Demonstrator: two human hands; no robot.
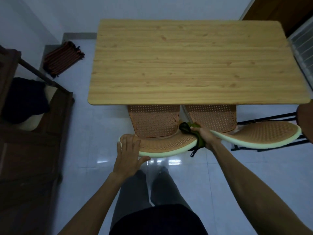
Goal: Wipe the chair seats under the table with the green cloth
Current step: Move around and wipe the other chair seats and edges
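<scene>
Steadying the left chair (157, 141) at lower centre, the left hand (128, 150) is laid flat and spread on its backrest while the green cloth (199, 139) is gripped in the right hand (204, 134).

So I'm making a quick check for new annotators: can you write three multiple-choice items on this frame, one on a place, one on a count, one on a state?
1. Where is the green cloth?
A. on the table top
B. in the right hand, between the two chair backs
C. on the floor by the striped mat

2. How many chairs are tucked under the table?
A. one
B. two
C. four

3. What is the left hand doing?
A. resting on the rim of the left chair's back
B. holding the cloth
C. lying flat on the table

Key: 1 B, the right hand grips the cloth there. 2 B, the left chair and right chair show side by side. 3 A, its fingers lie over the pale rim.
</scene>
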